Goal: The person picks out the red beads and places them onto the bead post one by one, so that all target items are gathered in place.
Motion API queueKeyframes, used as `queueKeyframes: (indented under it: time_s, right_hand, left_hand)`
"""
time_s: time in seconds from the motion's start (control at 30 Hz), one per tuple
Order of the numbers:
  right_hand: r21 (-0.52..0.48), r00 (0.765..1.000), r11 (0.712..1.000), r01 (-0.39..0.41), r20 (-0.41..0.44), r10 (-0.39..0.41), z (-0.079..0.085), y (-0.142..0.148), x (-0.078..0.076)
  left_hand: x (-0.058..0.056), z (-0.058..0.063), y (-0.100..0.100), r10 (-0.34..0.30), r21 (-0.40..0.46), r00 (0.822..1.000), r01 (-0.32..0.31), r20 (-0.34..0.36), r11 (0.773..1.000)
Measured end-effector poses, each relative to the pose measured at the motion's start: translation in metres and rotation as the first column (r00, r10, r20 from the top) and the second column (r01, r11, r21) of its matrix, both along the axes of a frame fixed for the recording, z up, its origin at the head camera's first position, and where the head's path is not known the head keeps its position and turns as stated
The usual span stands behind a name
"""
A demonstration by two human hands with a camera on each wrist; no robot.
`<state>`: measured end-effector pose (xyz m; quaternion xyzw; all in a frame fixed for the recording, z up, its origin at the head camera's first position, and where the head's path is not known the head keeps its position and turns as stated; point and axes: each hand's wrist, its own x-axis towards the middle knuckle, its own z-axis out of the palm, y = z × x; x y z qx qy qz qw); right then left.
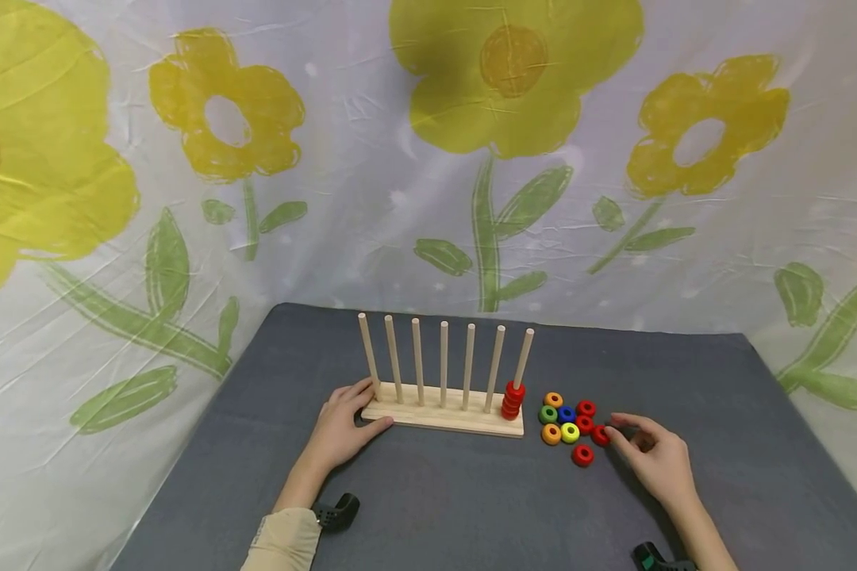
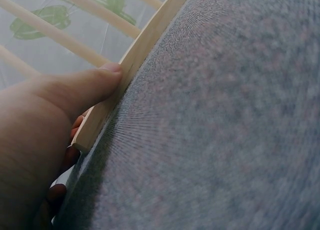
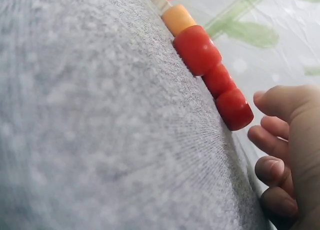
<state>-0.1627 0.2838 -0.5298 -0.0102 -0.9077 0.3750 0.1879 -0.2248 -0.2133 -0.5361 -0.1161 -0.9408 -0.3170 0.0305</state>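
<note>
A wooden peg stand with a row of upright pegs stands on the dark cloth. Red rings are stacked on its rightmost peg. My left hand grips the stand's left end, thumb along the front edge and fingers behind; the left wrist view shows the thumb on the wooden edge. To the right of the stand, my right hand is beside the outermost loose red ring, thumb and forefinger parted around its right side. In the right wrist view a small gap separates the thumb from that red ring.
Loose rings lie clustered between the stand and my right hand: orange, green, blue, yellow and several red ones, with one red ring nearer me. A flower-printed curtain hangs behind the table.
</note>
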Motion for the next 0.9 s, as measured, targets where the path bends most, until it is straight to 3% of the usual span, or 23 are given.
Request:
queueKeyframes:
  time_s: [0.47,0.9]
  right_hand:
    - [0.025,0.994,0.999,-0.046,0.096,0.044,-0.0007,0.0017,-0.0006]
    - [0.012,0.981,0.99,-0.143,0.13,0.14,0.0012,0.008,0.0001]
  left_hand:
    - [-0.0008,-0.0003,-0.0004,-0.001,-0.009,1.0,0.001,-0.01,1.0]
    - [0.0,0.0001,-0.0012,-0.003,-0.006,1.0,0.003,-0.012,1.0]
